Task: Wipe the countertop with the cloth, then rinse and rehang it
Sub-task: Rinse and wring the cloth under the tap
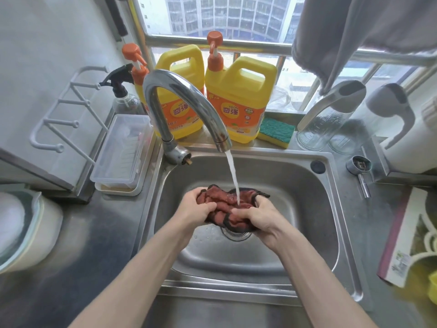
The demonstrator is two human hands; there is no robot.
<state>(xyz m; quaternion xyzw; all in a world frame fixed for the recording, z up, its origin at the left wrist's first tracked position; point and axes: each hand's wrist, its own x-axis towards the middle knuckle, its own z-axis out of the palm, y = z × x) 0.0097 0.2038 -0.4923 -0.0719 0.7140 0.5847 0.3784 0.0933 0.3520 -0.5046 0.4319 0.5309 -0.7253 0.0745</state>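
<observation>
Both hands, left point(199, 205) and right point(256, 217), grip the bunched cloth point(223, 205) under the running tap point(186, 107): judging by this, rinsing is underway, rehanging remains.

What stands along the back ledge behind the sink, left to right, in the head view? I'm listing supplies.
Spray bottle → first yellow detergent jug → second yellow detergent jug → green-and-yellow sponge → clear glass pitchers.
</observation>
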